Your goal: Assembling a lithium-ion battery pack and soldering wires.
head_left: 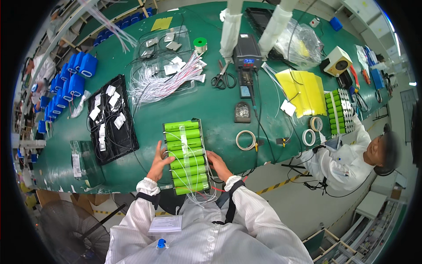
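Observation:
A pack of several green cylindrical battery cells (184, 155) lies side by side on the green table mat (211, 105), with thin white wires and a white strip running over it. My left hand (159, 162) rests against the pack's left edge, fingers spread. My right hand (218, 164) touches the pack's right edge near the lower cells. Red and white wires trail from the pack's near end toward my coat.
A black tray (112, 121) with white tabs lies left of the pack, blue battery packs (70, 81) beyond it. Behind are a white wire bundle (165, 79), scissors (224, 77), a soldering station (247, 55), tape rolls (245, 140), yellow sheets (303, 90). A person (351, 160) sits at right.

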Available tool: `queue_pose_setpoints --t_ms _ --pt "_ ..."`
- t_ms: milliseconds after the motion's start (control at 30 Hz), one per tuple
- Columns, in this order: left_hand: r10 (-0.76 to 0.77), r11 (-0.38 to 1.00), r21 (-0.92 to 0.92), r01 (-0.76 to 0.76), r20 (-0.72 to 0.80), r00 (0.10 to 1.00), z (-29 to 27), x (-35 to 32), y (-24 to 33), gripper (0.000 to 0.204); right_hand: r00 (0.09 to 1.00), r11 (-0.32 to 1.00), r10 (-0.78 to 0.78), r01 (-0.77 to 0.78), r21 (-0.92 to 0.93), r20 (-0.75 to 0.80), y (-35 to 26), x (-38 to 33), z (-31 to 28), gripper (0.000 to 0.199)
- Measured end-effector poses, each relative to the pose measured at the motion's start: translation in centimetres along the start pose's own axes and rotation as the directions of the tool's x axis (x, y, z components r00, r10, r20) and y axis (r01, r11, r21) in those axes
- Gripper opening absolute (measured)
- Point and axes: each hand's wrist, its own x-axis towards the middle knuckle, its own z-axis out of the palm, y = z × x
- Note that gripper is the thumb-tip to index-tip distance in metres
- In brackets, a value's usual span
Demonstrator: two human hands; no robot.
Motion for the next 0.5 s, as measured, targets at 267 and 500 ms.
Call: queue_pose_setpoints --t_ms 267,500 --pt "0.016 1.0 -0.008 -0.016 0.02 1.0 -0.1 0.6 0.4 0.109 0.896 0.949 -0.31 0.273 -0.157 -0.318 0.8 -1.3 1.8 0.039" --pt "0.027 0.999 0.019 -0.026 -0.065 0.998 0.4 -0.5 0.7 0.113 0.732 0.701 -0.677 0.615 -0.361 -0.069 -11.9 1.2 3.0 0.031"
